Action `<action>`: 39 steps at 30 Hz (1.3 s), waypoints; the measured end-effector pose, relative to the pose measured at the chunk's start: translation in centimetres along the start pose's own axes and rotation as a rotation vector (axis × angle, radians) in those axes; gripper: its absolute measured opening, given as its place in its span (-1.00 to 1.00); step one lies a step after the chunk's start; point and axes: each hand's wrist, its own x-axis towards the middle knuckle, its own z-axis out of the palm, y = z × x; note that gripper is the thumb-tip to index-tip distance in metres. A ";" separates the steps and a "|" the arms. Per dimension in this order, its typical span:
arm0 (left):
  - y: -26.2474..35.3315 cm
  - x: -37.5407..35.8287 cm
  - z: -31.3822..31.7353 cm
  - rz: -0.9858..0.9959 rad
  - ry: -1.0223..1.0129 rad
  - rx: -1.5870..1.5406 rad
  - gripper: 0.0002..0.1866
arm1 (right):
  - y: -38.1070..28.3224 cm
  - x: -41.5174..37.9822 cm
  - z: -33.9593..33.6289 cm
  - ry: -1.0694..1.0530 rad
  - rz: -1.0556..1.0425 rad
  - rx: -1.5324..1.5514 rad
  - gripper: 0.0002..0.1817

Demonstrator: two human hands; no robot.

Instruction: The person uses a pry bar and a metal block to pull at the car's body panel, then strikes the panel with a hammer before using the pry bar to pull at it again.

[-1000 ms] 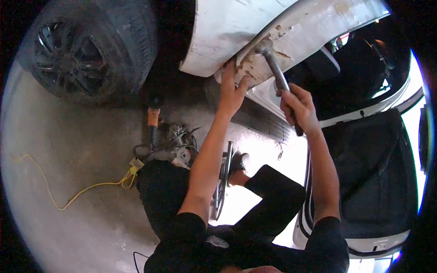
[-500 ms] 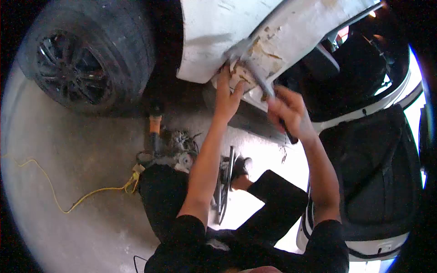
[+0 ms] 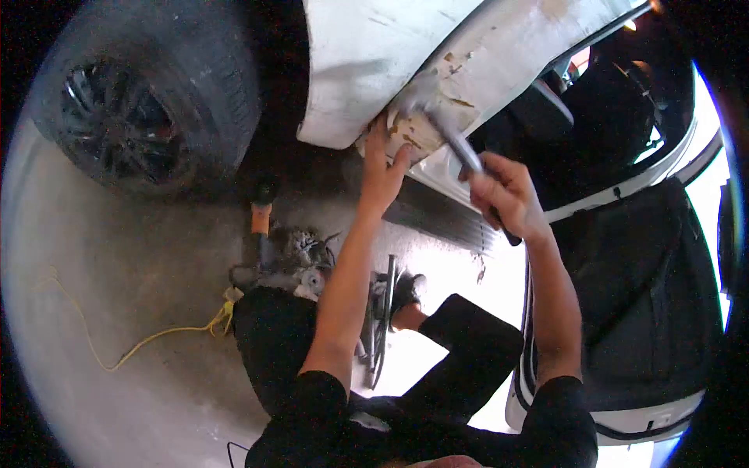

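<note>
Beside a white car body panel [image 3: 367,54], a person crouched on a concrete floor [image 3: 133,265] works at the panel's chipped lower edge [image 3: 425,125], where paint has flaked to bare, rust-brown patches. Right hand [image 3: 503,195] is clamped in a fist around the dark handle of a hammer [image 3: 452,136], whose blurred metal head meets the damaged edge. Left hand [image 3: 382,168] lies flat against the same edge just below the hammer head, fingers [image 3: 376,136] spread and closed on nothing. Left of the panel stands a black tyre and wheel [image 3: 140,101]. On the floor near the person's knees sit an orange-handled tool [image 3: 261,218] and a clutter of power-tool parts [image 3: 304,261]; a yellow cord [image 3: 133,339] trails away across the concrete. To the right, a dark car seat [image 3: 640,304] shows through the open door frame.
</note>
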 end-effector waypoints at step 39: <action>3.7 -0.1 -0.2 0.069 0.014 0.066 -0.21 | -1.6 0.5 1.2 0.217 -0.070 0.131 -0.63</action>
